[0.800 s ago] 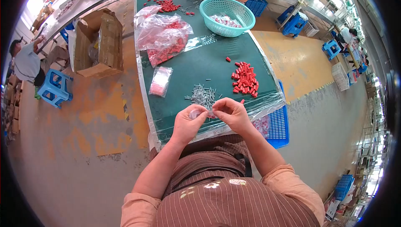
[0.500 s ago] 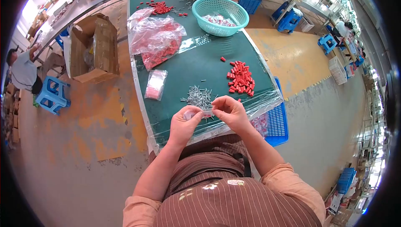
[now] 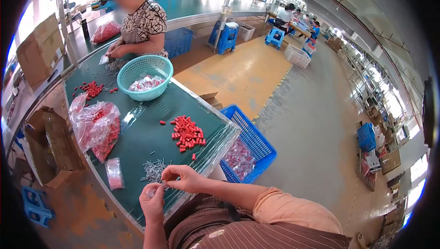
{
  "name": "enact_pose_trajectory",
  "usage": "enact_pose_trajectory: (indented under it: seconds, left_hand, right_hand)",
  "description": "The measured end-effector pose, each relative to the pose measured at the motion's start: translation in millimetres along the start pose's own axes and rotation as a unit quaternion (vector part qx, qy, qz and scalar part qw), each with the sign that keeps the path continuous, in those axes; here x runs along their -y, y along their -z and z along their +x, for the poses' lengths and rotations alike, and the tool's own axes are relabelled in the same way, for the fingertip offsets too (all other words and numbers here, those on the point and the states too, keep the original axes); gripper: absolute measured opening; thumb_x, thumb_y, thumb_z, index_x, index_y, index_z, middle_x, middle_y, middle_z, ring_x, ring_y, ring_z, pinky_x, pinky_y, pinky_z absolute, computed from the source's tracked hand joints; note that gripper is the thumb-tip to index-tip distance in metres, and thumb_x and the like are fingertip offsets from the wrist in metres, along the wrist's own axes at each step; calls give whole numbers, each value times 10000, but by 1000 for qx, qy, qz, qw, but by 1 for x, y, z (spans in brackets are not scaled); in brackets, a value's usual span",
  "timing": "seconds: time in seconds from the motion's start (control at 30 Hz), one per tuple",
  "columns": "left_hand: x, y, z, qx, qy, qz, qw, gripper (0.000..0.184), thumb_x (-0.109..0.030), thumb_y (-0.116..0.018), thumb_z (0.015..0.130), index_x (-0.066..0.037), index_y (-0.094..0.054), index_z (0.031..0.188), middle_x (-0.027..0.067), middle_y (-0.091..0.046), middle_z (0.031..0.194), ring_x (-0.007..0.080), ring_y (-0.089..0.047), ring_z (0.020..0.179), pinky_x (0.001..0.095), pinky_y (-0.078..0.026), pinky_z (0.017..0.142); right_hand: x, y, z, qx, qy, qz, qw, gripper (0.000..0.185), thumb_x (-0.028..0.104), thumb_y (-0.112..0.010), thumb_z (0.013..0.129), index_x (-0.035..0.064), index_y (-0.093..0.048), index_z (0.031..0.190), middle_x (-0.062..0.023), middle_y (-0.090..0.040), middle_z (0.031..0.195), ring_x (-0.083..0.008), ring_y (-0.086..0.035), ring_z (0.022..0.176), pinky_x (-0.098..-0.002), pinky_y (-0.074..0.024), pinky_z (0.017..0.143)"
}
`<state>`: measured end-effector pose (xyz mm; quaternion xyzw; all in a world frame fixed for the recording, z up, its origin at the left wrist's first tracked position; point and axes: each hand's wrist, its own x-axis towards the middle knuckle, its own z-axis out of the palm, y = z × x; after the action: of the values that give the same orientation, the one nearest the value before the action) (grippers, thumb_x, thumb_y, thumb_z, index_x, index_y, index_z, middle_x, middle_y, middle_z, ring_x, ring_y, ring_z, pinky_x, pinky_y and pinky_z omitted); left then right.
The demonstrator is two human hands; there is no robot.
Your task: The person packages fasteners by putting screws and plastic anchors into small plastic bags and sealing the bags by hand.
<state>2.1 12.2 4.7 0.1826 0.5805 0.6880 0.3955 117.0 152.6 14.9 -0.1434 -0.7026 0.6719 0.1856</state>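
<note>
My left hand is closed, pinching a small clear plastic bag whose contents are mostly hidden by my fingers. Thumb and fingers of my right hand pinch together at the bag's edge, touching the left fingertips. Just beyond my hands lies a heap of small grey metal screws. A pile of red plastic tubular pieces sits farther out, to the right. On the left of the green table is a stack of small clear bags.
A large bag of red pieces lies behind the small bags. Near a co-worker stands a turquoise basket with filled packets. A blue crate of packets sits beside the table's right edge. Cardboard boxes stand left.
My view has turned up and to the right, showing more of the co-worker and the blue crate. Both hands remain together at the small bag, now less visible between them.
</note>
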Motion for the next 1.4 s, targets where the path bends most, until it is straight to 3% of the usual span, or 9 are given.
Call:
enact_pose_trajectory:
  seconds: [0.13,0.17,0.23,0.43,0.73,1.03,1.13,1.2,1.4]
  left_hand:
    - [-6,-4,-1,11,29,92,995,48,-76,-670,894,-32,-673,877,-17,-613,749,49,-536,619,193,-419,543]
    - [-5,-5,-1,53,28,84,995,94,-100,-666,897,-16,-694,928,19,-675,858,84,-596,776,224,-475,698]
    - [8,1,0,113,29,121,986,163,-208,-671,908,-80,-709,1002,-68,-550,693,23,-416,531,198,-307,467]
    - [5,-1,-6,135,174,-67,973,167,-199,-662,938,-44,-664,1002,-41,-517,677,30,-369,498,211,-267,437]
    - [12,-3,-5,225,232,-214,922,228,-247,-594,985,-23,-635,971,1,-538,712,41,-319,472,203,-243,419]
    - [9,5,-1,145,230,-287,919,341,-145,-533,956,-6,-478,1262,109,-593,959,109,-486,651,233,-401,512]
    - [10,6,-3,129,214,-294,923,364,-117,-557,935,-7,-462,1269,151,-605,1031,140,-551,718,269,-467,556]
    - [12,3,-3,125,199,-244,941,384,-105,-579,927,-16,-449,1277,183,-610,1101,163,-597,781,294,-516,596]
    - [16,-7,-6,133,168,-195,957,228,-84,-556,961,-16,-519,1176,222,-605,1198,214,-657,892,317,-575,655]
  right_hand:
    - [4,6,-4,-32,-1,-10,999,163,1,-721,834,12,-611,955,-30,-641,889,-84,-608,830,-253,-516,747]
    - [-7,8,-4,-44,9,5,999,147,3,-722,835,12,-618,939,-27,-636,870,-82,-607,825,-256,-518,733]
    - [-1,9,-4,-81,-56,63,993,145,-14,-713,823,33,-631,933,-12,-631,843,-87,-598,792,-251,-508,716]
    - [-11,20,-9,-135,-151,273,940,164,-2,-720,833,62,-631,956,-6,-637,896,-109,-612,822,-251,-489,718]
    - [0,29,-19,-155,-183,324,915,184,-13,-727,827,66,-629,962,-11,-634,899,-124,-622,823,-250,-501,703]
    - [31,126,-70,-313,-47,-39,948,94,3,-677,867,28,-622,939,-38,-643,832,-130,-629,770,-249,-511,735]
    - [23,176,-94,-407,-11,-249,879,115,23,-660,872,18,-632,984,-50,-652,875,-136,-624,795,-270,-508,753]
    - [24,188,-100,-431,24,-482,762,147,23,-647,872,15,-641,1018,-53,-656,896,-131,-616,806,-278,-505,750]
    - [10,133,-80,-315,5,-281,906,159,12,-627,870,15,-668,1024,-46,-653,928,-116,-601,845,-259,-484,783]
